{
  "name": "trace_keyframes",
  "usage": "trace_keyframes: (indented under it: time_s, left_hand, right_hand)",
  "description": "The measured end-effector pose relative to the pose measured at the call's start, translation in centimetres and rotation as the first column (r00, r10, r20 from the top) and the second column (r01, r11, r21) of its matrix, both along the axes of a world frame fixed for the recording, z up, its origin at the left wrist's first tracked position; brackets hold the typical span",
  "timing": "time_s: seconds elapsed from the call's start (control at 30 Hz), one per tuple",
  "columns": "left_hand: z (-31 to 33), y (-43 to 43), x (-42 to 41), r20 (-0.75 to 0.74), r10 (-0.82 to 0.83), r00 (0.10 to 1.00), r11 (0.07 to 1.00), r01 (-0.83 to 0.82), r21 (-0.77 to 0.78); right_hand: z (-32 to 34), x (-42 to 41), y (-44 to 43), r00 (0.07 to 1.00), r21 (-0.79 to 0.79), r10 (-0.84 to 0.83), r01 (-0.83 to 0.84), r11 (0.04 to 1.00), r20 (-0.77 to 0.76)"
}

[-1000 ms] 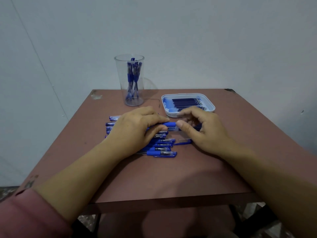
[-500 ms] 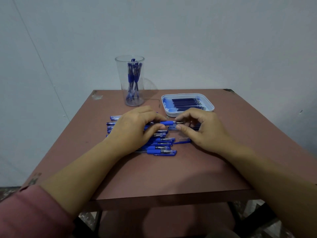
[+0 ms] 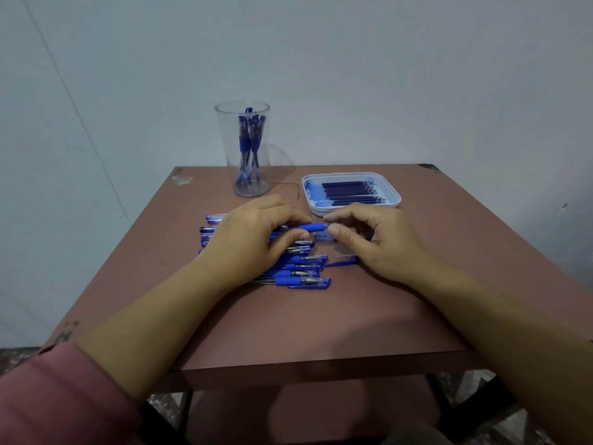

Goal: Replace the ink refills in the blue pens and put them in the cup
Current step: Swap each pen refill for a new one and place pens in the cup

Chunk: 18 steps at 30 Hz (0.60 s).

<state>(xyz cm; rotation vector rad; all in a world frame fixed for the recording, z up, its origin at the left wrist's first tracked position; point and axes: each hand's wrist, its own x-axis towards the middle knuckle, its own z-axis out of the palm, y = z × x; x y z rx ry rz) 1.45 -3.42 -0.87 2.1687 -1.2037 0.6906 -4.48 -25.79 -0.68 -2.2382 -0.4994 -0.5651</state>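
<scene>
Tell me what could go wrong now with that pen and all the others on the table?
1. The left hand and right hand hold one pen just above the pile of pens; a small part slipping from the fingers might vanish among them.
2. The loose cap lies beside the right hand and could get knocked away.
3. The tall cup stands close behind the left hand; a careless reach might tip it.

Dim, cool, bluish light fills the frame. Soft shadows lie on the table (image 3: 321,316) under the forearms (image 3: 179,309) at lower centre. The cup (image 3: 243,149) throws a faint shadow rightward onto the wall (image 3: 385,75). The sleeve (image 3: 57,396) at lower left is blurred.
</scene>
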Motion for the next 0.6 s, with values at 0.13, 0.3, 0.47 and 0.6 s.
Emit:
trace_keyframes:
  time_s: [0.13,0.3,0.47,0.6]
  left_hand:
    - [-0.01,-0.03,0.02,0.001,0.0,1.0,1.0,0.0,0.001]
    - [0.04,-0.01,0.08,0.004,0.006,1.0,1.0,-0.006,0.01]
    - [-0.03,-0.09,0.07,-0.007,0.014,1.0,1.0,-0.014,0.016]
    - [0.07,-0.18,0.0,-0.039,0.024,0.999,1.0,-0.024,0.001]
  right_hand:
    - [-0.05,-0.09,-0.09,1.0,-0.001,0.004,-0.004,1.0,0.003]
    - [0.12,-0.16,0.0,0.997,0.045,-0.021,0.024,0.999,-0.07]
    - [-0.18,0.32,-0.01,0.998,0.043,-0.045,0.047,0.998,-0.032]
    - [-0.06,0.26,-0.16,0.998,0.026,-0.06,0.059,0.998,0.026]
